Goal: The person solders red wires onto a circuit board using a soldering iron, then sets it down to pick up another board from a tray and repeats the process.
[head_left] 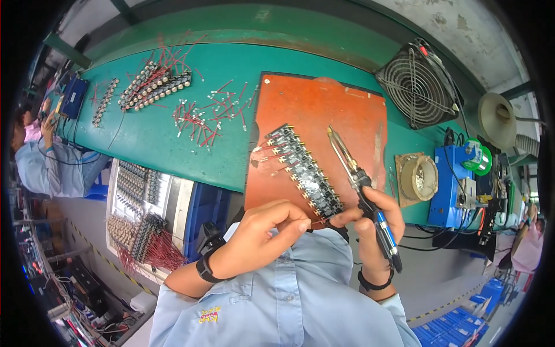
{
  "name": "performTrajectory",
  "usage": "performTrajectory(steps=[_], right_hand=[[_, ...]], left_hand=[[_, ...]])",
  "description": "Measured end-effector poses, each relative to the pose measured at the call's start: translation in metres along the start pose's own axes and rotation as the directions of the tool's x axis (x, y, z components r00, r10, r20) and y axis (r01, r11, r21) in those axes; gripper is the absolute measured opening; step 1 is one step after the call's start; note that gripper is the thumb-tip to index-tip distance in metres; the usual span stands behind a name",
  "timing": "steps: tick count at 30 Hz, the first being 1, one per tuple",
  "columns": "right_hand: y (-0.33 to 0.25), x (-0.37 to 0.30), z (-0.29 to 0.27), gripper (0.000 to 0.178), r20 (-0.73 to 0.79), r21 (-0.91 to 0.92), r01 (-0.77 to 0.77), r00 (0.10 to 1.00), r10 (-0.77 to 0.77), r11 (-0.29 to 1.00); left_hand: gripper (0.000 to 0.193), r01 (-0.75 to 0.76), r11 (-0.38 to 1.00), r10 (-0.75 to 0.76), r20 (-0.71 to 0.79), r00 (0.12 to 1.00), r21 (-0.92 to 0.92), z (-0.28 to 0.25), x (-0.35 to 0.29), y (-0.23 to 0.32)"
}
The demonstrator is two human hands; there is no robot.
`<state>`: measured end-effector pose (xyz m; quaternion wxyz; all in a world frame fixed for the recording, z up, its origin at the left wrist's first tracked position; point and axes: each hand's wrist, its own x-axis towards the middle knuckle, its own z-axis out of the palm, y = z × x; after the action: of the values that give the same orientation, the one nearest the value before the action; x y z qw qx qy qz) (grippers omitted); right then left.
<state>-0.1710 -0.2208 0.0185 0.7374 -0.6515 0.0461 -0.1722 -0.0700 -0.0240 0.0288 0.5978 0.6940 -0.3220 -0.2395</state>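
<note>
My left hand [263, 234] is closed in a pinch, thumb against forefinger, at the near end of a strip of components. A thin red wire [318, 221] shows at its fingertips. My right hand [378, 222] is wrapped round a soldering iron [361, 179] with a black and blue handle; its metal tip points away from me over the orange mat [324, 107]. The right forefinger reaches towards the strip's near end. The strip [306, 173] of black parts with brass-coloured pins lies slantwise on the mat, several red wires sticking out at its far left side.
Loose red wires [199, 124] and finished-looking strips [156, 87] lie on the green bench to the left. At the right stand a fan [417, 87], a round tip-cleaning pot [419, 178], a blue machine [448, 185] and a green solder spool [478, 156]. A tray [179, 211] of strips is below left.
</note>
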Motion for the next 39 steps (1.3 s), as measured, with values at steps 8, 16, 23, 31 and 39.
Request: performTrajectory(steps=[8, 16, 23, 31, 39], right_hand=[[-0.002, 0.008, 0.009, 0.042, -0.016, -0.017, -0.064, 0.998, 0.064, 0.998], [-0.001, 0.010, 0.014, 0.044, 0.014, -0.002, -0.095, 0.995, 0.095, 0.996], [-0.003, 0.013, 0.017, 0.043, 0.044, -0.208, -0.016, 0.999, 0.025, 0.978], [0.005, 0.009, 0.018, 0.042, 0.072, -0.437, 0.158, 0.988, -0.140, 0.886], [0.003, 0.012, 0.021, 0.043, 0.041, -0.437, 0.131, 0.991, -0.126, 0.890]], left_hand=[[0.016, 0.236, 0.921, -0.233, 0.047, 0.971, -0.311, 0.011, 0.002, -0.005], [0.014, 0.207, 0.931, -0.208, 0.029, 0.978, -0.300, 0.012, 0.003, -0.006], [0.012, 0.029, 0.998, -0.030, -0.025, 0.999, -0.052, 0.013, 0.006, -0.005], [0.007, -0.168, 0.932, 0.195, -0.055, 0.979, 0.321, 0.011, 0.008, -0.005], [0.016, -0.315, 0.843, 0.408, -0.138, 0.902, 0.436, 0.021, 0.015, -0.010]])
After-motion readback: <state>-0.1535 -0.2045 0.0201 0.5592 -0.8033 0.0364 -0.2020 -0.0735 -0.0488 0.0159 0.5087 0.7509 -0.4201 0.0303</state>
